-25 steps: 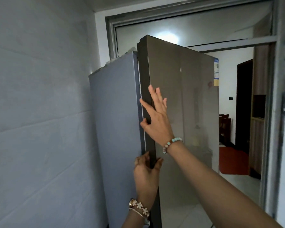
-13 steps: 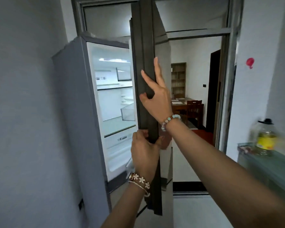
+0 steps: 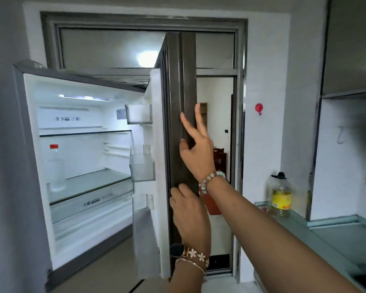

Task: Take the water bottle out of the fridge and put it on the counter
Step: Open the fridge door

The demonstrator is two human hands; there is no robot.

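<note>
The fridge [image 3: 33,157] stands open on the left, lit inside. A clear water bottle [image 3: 55,169] with a red cap stands upright at the left end of the glass shelf [image 3: 97,182]. The dark fridge door [image 3: 181,132] is swung out edge-on to me. My left hand [image 3: 189,216] grips the door's edge low down. My right hand [image 3: 198,149] rests higher on the same edge, thumb behind it, fingers stretched up. The grey-green counter [image 3: 317,240] runs along the right.
A large oil bottle [image 3: 281,195] with a yellow label stands at the counter's far end. A red hook [image 3: 258,108] is stuck on the white wall. Door bins [image 3: 142,168] hang inside the door. A doorway behind the door leads to another room.
The fridge door has swung from almost closed to wide open, with both hands staying on its edge. The lit interior and the water bottle have come into view, and so has the counter.
</note>
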